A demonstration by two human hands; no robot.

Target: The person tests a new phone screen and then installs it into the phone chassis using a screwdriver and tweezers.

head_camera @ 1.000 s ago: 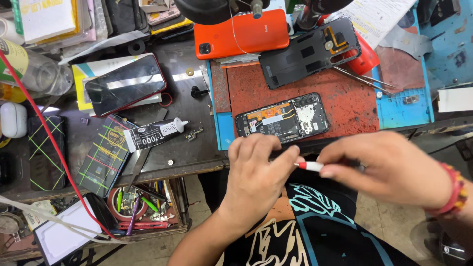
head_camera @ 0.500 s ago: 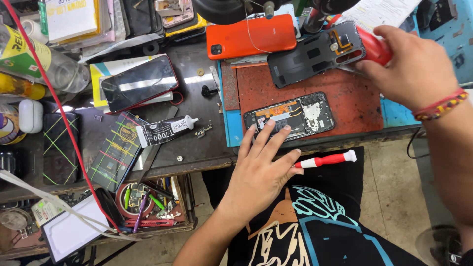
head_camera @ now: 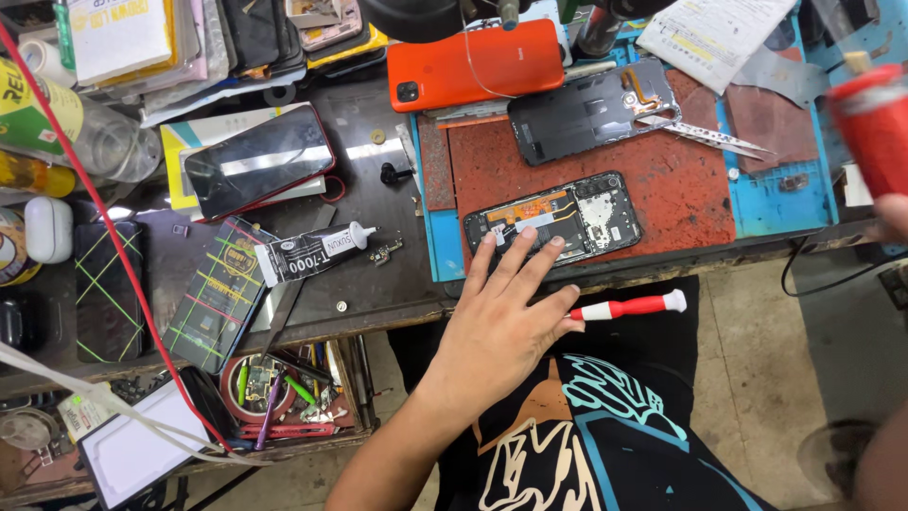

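My left hand [head_camera: 497, 326] lies palm down at the bench's front edge, with its fingertips spread on an opened black phone [head_camera: 558, 220] whose insides show. Its thumb pins a red and white screwdriver [head_camera: 629, 305] that sticks out to the right over my lap. At the far right edge, my right hand [head_camera: 891, 216] is mostly cut off. It holds up a blurred red bottle [head_camera: 875, 128] with a small pale tip, close to the camera.
The phone rests on a red and blue work mat [head_camera: 681, 189]. Behind it lie a black phone frame [head_camera: 591, 112], an orange phone back [head_camera: 478, 64] and tweezers [head_camera: 705, 137]. To the left are a glue tube [head_camera: 312, 254], a dark phone [head_camera: 257, 161] and a tray of tools [head_camera: 284, 393].
My right hand let go of the screwdriver, reached to the back right of the bench and came away with the red bottle. My left hand kept the screwdriver and spread onto the phone.
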